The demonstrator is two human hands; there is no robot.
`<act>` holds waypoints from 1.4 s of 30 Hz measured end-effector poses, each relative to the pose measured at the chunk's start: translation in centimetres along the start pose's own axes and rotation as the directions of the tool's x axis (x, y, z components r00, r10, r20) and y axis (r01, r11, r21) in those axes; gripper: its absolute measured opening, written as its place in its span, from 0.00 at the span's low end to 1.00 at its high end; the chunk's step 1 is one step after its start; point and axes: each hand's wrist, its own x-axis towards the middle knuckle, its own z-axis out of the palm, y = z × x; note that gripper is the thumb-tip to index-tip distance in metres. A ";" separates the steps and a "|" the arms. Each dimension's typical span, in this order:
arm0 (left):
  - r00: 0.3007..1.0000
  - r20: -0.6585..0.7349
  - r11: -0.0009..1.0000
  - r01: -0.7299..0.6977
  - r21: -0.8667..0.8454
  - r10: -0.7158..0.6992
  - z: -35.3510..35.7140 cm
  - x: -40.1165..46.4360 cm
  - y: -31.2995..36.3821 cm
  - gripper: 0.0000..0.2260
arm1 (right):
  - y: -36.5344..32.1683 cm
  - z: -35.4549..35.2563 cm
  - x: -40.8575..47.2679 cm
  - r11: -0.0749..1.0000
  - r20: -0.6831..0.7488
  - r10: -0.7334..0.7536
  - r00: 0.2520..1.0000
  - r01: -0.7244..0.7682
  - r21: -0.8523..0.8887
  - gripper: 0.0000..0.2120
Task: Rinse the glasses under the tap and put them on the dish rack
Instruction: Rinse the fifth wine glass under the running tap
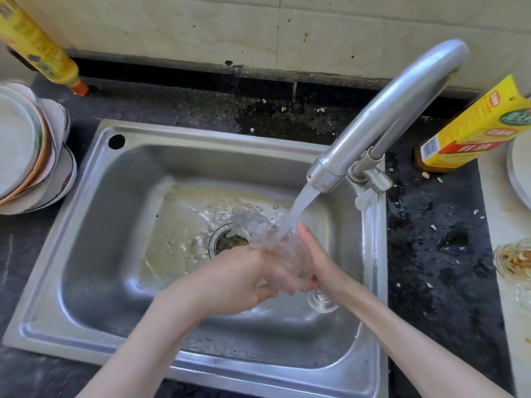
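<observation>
A clear stemmed glass lies tilted under the running tap, over the steel sink. Water pours into its mouth and splashes toward the drain. My right hand grips the glass bowl from the right side, thumb up. My left hand wraps round the bowl from the left, fingers curled under it. The glass foot shows below my hands. Another dirty glass stands on the counter at the right edge.
Stacked plates and bowls sit left of the sink. A yellow bottle stands at the back left, and a yellow-labelled bottle at the back right. A white plate shows at the right edge. The dark counter is wet and crumb-strewn.
</observation>
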 end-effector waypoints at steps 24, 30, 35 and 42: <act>0.913 -0.365 0.967 0.099 -0.237 -0.182 1.5 0.0 -0.5 0.13 | 0.6 -0.6 -0.9 0.982 -0.045 -0.062 0.997 0.053 -0.180 0.44; 0.987 -0.153 0.989 0.022 -0.148 -0.045 0.7 -0.5 0.1 0.05 | 0.3 -0.3 -0.7 1.000 0.018 0.020 1.000 -0.020 0.009 0.39; 0.968 -0.244 0.994 0.035 -0.100 -0.059 1.2 -0.5 -0.5 0.04 | 1.2 -0.8 -0.6 0.994 0.039 0.083 0.996 -0.080 -0.074 0.48; 0.878 -0.478 0.997 -0.038 -0.073 -0.002 2.1 -0.7 -1.3 0.14 | 0.9 0.2 -1.0 0.999 -0.139 -0.013 0.990 0.008 -0.034 0.37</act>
